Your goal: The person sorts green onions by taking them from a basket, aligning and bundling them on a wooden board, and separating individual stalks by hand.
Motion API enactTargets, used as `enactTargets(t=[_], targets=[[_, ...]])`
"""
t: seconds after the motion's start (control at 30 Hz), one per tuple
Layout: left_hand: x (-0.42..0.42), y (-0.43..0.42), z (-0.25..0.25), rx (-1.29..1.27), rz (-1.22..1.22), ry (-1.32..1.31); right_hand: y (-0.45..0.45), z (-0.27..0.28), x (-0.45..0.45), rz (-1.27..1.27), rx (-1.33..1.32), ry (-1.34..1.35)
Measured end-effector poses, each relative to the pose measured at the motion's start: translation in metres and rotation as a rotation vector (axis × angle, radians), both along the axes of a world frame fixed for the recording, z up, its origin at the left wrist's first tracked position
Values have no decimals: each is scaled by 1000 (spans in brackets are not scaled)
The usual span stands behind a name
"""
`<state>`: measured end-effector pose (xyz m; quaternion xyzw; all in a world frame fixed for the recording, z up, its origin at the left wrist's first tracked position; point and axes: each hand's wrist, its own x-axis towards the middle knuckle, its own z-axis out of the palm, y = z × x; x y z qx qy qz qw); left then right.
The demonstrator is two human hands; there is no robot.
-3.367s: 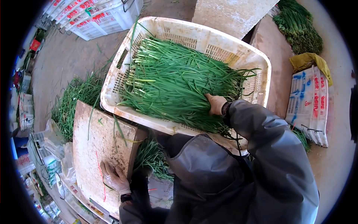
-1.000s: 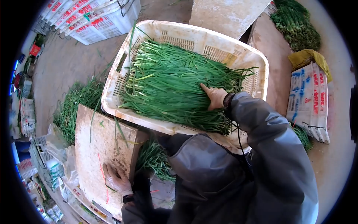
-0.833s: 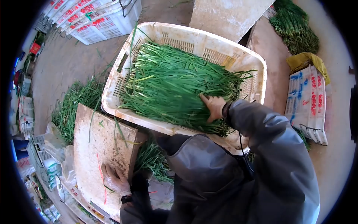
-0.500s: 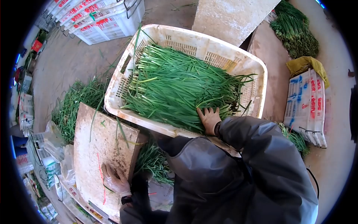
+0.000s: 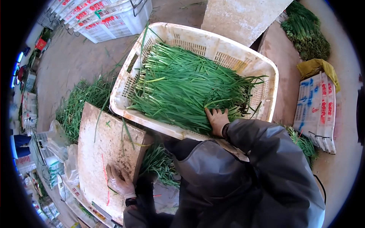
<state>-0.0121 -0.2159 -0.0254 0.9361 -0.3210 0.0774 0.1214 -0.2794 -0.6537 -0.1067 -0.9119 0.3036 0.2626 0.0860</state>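
A white plastic crate [image 5: 235, 47], stained brown, holds a thick layer of garlic chives [image 5: 186, 83], their pale stem ends toward the left. My right hand [image 5: 218, 121] rests on the chives near the crate's front rim, fingers spread and grasping nothing. Lower left, my left hand [image 5: 121, 181], in a thin clear glove, lies on a worn board [image 5: 97, 140] with fingers stretched out. A red strip [image 5: 105, 176] runs along the board beside it. A few loose chive leaves [image 5: 127, 131] lie over the board's upper part.
Loose chives [image 5: 81, 106] are heaped on the floor left of the crate, with more [image 5: 157, 163] beneath the board's right edge. White crates [image 5: 110, 26] are stacked at the back left, others [image 5: 315, 110] at the right. Bundled chives [image 5: 306, 32] lie at the far right.
The whole view has shifted slightly, so everything appears a little further right. Both hands keep about the same places on the chives and the board.
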Motion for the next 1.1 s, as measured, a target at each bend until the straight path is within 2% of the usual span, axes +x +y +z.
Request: enactTargets(t=[0.27,0.37,0.47,0.57,0.7,0.8,0.83,0.93,1.1], targets=[[-2,-2,2,4,11,25,-12,-21,4,18,-22,4],[-1,-1,3,1,4,23,-23,-24,2,-4,47,-8],[-2,1,1,-14,11,34,-37,-15,1,2,155,-52],[-2,3,0,-27,8,42,-63,15,5,-27,341,30],[-3,-3,4,0,-12,-41,-113,33,11,56,492,-53],[-2,0,1,-2,-14,-55,-156,35,19,133,722,-33],[-2,0,1,-7,-10,-28,-160,58,26,122,719,-21],[-3,2,0,-17,3,26,-187,76,38,154,600,40],[-2,0,2,-28,-7,34,-204,77,27,69,708,-312]])
